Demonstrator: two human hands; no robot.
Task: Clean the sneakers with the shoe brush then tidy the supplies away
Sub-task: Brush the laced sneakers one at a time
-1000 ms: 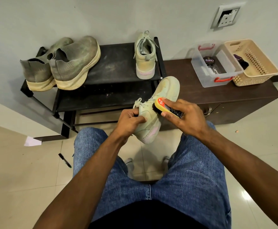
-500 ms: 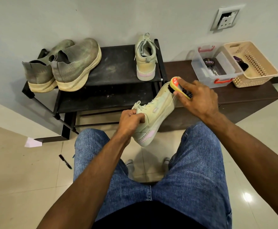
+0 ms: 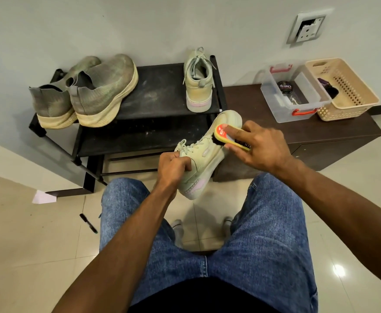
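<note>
Sneaker (image 3: 204,154) sits above my knees, its long side slanting from heel near me up to toe. My left hand (image 3: 173,167) grips its heel end. My right hand (image 3: 260,146) holds the shoe brush (image 3: 229,137) near the toe.

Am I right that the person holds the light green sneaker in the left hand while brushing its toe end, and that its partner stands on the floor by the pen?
Not quite: in the head view the partner sneaker stands on the black rack's top shelf, not the floor. The left hand grips the held sneaker; the right hand works the brush near its toe.
</note>
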